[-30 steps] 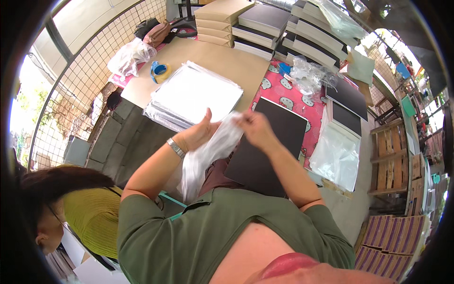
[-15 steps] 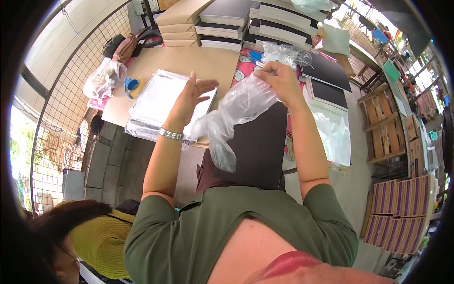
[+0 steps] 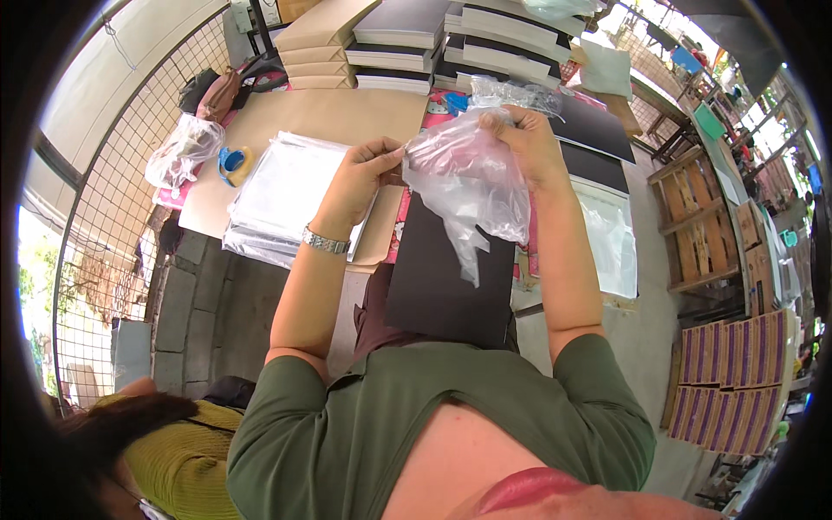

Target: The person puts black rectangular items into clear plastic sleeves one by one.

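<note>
A clear plastic bag (image 3: 472, 173) hangs crumpled between my two hands. My left hand (image 3: 368, 178), with a metal watch on its wrist, pinches the bag's left edge. The fingers of my right hand (image 3: 529, 143) are closed on its upper right part. Below the bag, a black sheet or board (image 3: 451, 295) reaches from the table edge over my lap. Just left of my left hand lies a pile of white sheets in clear plastic (image 3: 290, 191), on brown board.
Stacks of black and white sheets (image 3: 399, 35) and brown-wrapped packs (image 3: 316, 43) stand at the back. A tape roll (image 3: 234, 165) sits left of the white pile. More black boards (image 3: 594, 169) lie at right. A person in a yellow-green top (image 3: 182, 446) is at lower left.
My left hand has moved right and closed on the bag's edge; before, its fingers were spread apart. The bag has swung right and now spreads between both hands.
</note>
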Motion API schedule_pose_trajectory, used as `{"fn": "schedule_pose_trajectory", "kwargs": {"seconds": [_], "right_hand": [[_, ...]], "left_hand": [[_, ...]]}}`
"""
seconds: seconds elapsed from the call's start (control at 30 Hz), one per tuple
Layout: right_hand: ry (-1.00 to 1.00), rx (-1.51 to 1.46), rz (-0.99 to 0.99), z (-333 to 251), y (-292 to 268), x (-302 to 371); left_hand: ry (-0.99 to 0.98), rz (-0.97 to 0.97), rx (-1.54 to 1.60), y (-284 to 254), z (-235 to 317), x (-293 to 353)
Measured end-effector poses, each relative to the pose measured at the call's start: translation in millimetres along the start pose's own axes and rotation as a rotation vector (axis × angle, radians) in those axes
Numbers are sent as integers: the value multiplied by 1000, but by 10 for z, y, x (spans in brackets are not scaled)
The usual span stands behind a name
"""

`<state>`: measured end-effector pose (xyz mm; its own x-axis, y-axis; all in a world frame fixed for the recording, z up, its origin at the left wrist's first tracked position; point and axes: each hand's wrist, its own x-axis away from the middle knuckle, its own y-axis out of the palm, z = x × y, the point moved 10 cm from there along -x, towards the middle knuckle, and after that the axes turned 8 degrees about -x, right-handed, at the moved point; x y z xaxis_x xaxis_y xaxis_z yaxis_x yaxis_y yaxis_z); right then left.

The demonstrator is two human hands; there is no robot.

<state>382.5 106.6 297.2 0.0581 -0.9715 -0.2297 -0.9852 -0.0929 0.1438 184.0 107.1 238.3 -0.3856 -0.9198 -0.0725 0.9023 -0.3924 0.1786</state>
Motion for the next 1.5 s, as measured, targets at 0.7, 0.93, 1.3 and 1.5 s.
{"fn": "schedule_pose_trajectory", "kwargs": {"seconds": [0.7, 0.93, 1.3, 1.5], "right_hand": [[310, 578, -744, 1073, 215, 1135], [89, 348, -395, 841, -91, 822], [53, 240, -428, 318, 371, 1040], [328, 494, -176, 624, -559, 1195]], "left_hand": [[135, 600, -576, -869, -3, 816], [335, 720, -1347, -872, -292, 1291], [-13, 5, -90, 62, -456, 632], [45, 368, 339, -358, -791, 507]]}}
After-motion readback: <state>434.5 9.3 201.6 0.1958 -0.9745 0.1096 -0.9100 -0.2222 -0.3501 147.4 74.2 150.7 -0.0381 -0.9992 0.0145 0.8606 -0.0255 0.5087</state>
